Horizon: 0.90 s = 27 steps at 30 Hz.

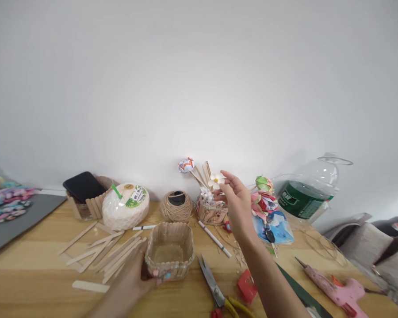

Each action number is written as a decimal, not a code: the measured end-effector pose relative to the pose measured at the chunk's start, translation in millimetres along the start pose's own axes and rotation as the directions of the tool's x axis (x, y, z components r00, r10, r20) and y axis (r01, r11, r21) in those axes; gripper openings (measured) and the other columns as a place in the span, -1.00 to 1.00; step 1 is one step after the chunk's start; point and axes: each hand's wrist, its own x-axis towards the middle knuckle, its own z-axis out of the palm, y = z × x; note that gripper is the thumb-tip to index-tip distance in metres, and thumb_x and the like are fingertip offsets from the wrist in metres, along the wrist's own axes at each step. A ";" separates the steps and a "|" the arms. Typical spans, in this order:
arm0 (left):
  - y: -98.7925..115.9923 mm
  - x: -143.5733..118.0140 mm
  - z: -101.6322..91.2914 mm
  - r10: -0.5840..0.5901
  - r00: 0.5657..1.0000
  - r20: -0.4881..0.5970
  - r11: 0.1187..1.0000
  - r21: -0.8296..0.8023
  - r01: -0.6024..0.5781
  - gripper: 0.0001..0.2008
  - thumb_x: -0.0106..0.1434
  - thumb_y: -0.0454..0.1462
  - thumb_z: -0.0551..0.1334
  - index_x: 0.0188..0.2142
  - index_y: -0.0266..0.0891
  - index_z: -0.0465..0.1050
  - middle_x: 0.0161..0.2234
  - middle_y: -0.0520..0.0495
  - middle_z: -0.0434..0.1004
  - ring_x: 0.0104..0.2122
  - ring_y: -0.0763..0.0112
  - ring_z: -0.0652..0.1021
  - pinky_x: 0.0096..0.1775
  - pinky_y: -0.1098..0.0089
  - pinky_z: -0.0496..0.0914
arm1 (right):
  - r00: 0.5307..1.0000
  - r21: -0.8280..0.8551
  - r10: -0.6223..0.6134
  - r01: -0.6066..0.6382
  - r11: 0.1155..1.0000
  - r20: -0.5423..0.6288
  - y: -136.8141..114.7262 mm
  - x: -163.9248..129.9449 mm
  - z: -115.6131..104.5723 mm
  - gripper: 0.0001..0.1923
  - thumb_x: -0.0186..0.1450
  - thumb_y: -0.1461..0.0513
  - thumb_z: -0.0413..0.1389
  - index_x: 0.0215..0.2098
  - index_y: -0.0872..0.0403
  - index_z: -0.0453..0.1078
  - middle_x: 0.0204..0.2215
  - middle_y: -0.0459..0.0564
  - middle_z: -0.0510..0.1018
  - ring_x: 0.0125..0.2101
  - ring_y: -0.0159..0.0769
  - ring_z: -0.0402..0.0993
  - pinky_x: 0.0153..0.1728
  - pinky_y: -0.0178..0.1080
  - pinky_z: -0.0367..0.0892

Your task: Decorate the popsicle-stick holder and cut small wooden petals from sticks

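Note:
My left hand (pixel 137 269) grips the near left side of a small open box (pixel 170 269) made of craft sticks, with coloured bits stuck along its front. Farther back, my right hand (pixel 237 198) has its thumb and index finger closed round the edge of a white flower (pixel 215 180) with a yellow centre. This flower stands over a decorated pot (pixel 212 213) that also holds sticks, small white blossoms and a folded paper flower (pixel 186 165). The flower's stem is hidden.
Loose craft sticks (pixel 99 251) lie left, near a white coconut (pixel 126 212) and a phone (pixel 82 187). A twine ball (pixel 176 206) stands mid-table. Scissors (pixel 214 285), a marker (pixel 215 238), a pink glue gun (pixel 338 287) and a large bottle (pixel 303 198) are towards the right.

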 end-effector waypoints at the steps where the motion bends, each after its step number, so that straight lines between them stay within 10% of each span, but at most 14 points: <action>1: 0.3 0.0 -0.1 0.007 1.000 0.020 1.000 0.013 -0.008 -0.55 -0.12 -0.36 0.28 -0.15 -0.22 0.40 -0.25 -0.12 0.55 -0.19 0.06 0.51 -0.10 0.11 0.39 | 1.000 0.036 0.008 -0.009 0.999 0.022 -3.4 -7.3 0.0 -0.59 0.16 0.20 0.01 -0.03 0.10 0.33 -0.31 -0.07 0.42 -0.49 -0.39 0.45 -0.54 -0.34 0.41; 9: -25.1 3.8 10.7 0.109 0.987 -0.115 0.994 0.025 -0.107 -0.17 -0.16 -0.33 0.32 0.13 -0.28 0.06 0.06 -0.30 0.26 0.08 -0.03 0.33 0.08 0.00 0.21 | 0.994 0.090 0.003 -0.013 0.996 0.105 1.6 -60.7 -26.3 -0.79 0.19 0.20 0.09 -0.20 0.04 0.44 -0.45 -0.08 0.53 -0.50 -0.35 0.46 -0.52 -0.34 0.41; 14: -5.5 -8.3 -1.2 0.226 0.964 -0.138 0.948 0.260 -0.185 -0.23 0.08 -0.27 0.24 0.23 -0.16 -0.11 0.19 -0.27 0.01 0.19 0.06 0.16 0.14 0.01 0.13 | 0.975 -0.052 -0.135 0.146 0.988 0.175 20.8 -93.9 -50.5 -0.84 0.25 0.23 0.07 -0.22 -0.03 0.44 -0.39 -0.08 0.48 -0.51 -0.37 0.42 -0.50 -0.33 0.39; 20: 42.2 -13.1 -18.5 0.534 0.804 0.263 0.724 0.348 -0.595 -0.67 0.19 -0.30 0.15 -0.02 -0.18 0.37 -0.05 -0.16 0.48 0.14 0.10 0.25 0.16 0.05 0.08 | 0.931 -0.166 -0.094 0.161 0.973 0.354 53.3 -121.8 -45.2 -0.84 0.23 0.28 0.07 -0.27 0.02 0.48 -0.35 0.00 0.51 -0.39 -0.26 0.46 -0.43 -0.29 0.38; 27: 70.0 11.0 -10.7 0.293 0.863 0.412 0.822 0.353 -0.447 -0.78 0.21 -0.35 0.09 -0.37 -0.18 0.53 -0.39 -0.01 0.60 -0.30 0.28 0.52 0.15 0.09 0.04 | 0.912 -0.110 0.116 -0.079 0.991 0.394 67.4 -120.7 -21.8 -0.89 0.22 0.21 0.07 -0.35 0.07 0.41 -0.47 -0.07 0.51 -0.51 -0.31 0.46 -0.49 -0.30 0.36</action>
